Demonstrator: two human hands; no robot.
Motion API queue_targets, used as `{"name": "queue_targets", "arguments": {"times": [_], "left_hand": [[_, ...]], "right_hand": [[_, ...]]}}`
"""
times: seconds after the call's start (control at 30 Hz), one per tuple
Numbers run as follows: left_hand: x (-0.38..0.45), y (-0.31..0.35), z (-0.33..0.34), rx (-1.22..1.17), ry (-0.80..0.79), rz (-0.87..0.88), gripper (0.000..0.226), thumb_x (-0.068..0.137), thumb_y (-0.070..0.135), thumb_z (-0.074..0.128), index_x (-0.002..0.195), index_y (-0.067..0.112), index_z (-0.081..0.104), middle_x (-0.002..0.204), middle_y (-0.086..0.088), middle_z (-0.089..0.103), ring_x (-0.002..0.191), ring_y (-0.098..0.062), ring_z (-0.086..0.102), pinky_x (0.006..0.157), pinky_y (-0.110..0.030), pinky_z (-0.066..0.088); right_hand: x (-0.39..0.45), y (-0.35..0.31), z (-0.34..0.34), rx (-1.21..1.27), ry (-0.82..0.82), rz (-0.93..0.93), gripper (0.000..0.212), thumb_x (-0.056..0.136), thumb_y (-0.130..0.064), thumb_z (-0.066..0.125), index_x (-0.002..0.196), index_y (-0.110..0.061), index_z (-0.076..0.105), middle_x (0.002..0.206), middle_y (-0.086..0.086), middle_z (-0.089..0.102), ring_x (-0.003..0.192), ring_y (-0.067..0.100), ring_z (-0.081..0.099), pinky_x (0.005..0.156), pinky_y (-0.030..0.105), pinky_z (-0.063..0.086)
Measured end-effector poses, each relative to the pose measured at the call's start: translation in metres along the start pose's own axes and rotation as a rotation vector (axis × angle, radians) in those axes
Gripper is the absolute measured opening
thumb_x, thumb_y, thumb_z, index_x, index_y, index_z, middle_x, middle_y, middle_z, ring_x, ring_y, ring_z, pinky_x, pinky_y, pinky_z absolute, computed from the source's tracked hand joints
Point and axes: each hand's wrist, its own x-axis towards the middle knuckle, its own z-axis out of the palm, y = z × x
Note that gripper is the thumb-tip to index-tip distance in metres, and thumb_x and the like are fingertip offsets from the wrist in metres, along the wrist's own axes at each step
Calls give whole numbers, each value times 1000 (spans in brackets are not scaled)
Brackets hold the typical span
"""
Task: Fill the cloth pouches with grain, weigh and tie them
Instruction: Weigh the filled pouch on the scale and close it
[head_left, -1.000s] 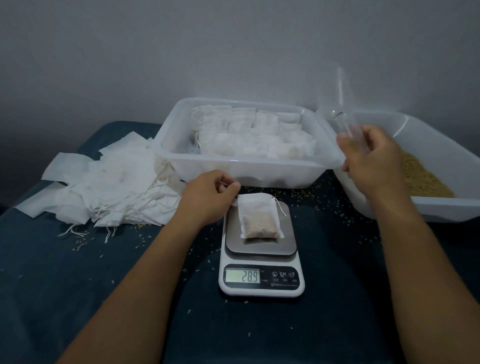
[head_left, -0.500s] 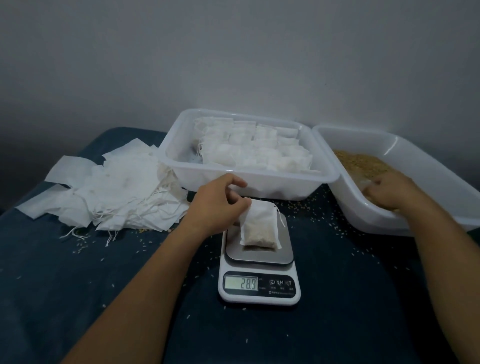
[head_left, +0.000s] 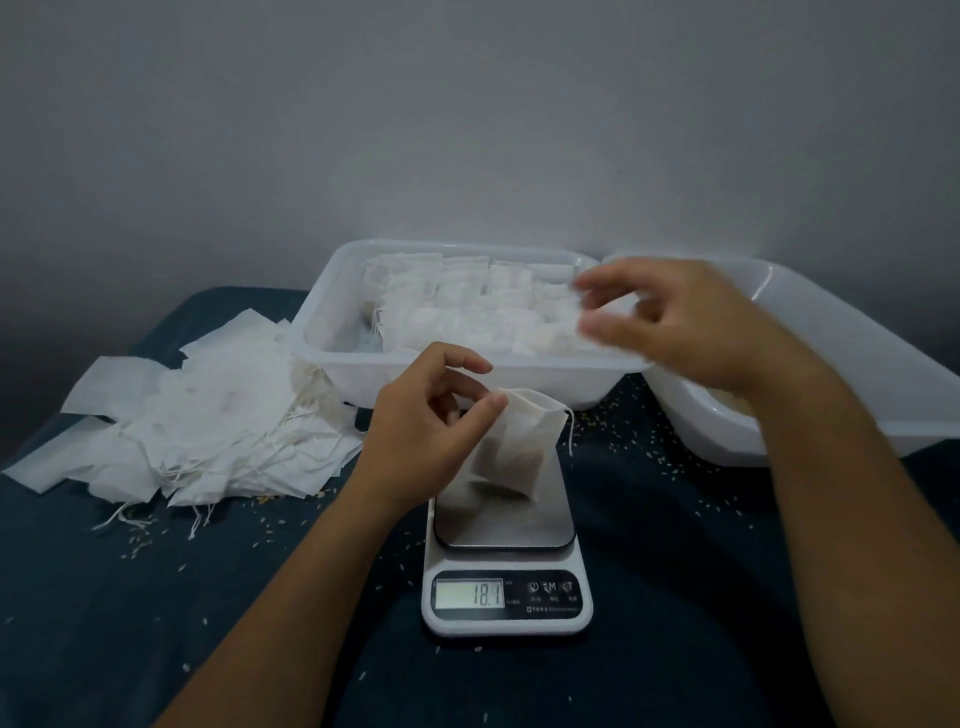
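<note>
Cloth pouch between left fingers (pinched)

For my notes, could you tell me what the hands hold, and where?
Left hand pinches the pouch by its top edge; right hand is blurred, apparently empty.

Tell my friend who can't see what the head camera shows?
A person's left hand pinches a grain-filled cloth pouch over a kitchen scale reading 18.1. The right hand, blurred, hovers above a tub of filled pouches.

Before you: scale.
Behind it: bin of pouches.
Left: loose pouches.
Right: second bin, perhaps holding grain.
</note>
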Motion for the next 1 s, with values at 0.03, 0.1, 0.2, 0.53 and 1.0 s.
{"name": "queue_targets", "arguments": {"times": [0.03, 0.1, 0.2, 0.53, 1.0], "left_hand": [[0, 1, 1, 2, 15, 16, 26, 90, 27, 81, 106, 34, 62, 84, 10, 75, 59, -8, 58, 60, -15, 46], [-1, 2, 1, 19, 41, 45, 27, 89, 25, 83, 106, 31, 62, 84, 11, 75, 62, -10, 63, 60, -15, 47], [-2, 3, 4, 20, 85, 69, 26, 88, 31, 84, 104, 29, 64, 87, 9, 74, 71, -12, 70, 61, -16, 49], [20, 10, 31, -734, -79, -470, 67, 78, 31, 84, 137, 18, 54, 126, -9, 74, 118, -28, 71, 96, -37, 60], [123, 53, 117, -453, -210, -356, 22, 90, 10, 79, 111, 10, 71, 95, -7, 75, 90, -17, 75, 88, -29, 61]], "right_hand": [[1, -14, 8, -58, -194, 2, 66, 73, -79, 71, 131, -48, 63, 117, -33, 69, 76, -15, 59, 69, 5, 44], [7, -26, 27, -317, -452, -5, 74, 72, -82, 72, 137, -48, 58, 124, -32, 64, 95, -19, 57, 77, 8, 40], [19, -26, 51, -378, -465, -10, 33, 86, -54, 80, 114, -36, 74, 107, -21, 71, 95, -2, 64, 75, 19, 47], [31, -6, 19, 166, -57, -53, 13, 89, -29, 83, 80, -29, 74, 73, -21, 68, 58, -6, 55, 60, 9, 41], [9, 81, -43, 423, 377, 169, 4, 95, -30, 77, 96, -30, 81, 96, -4, 81, 85, 12, 77, 74, 29, 56]]}}
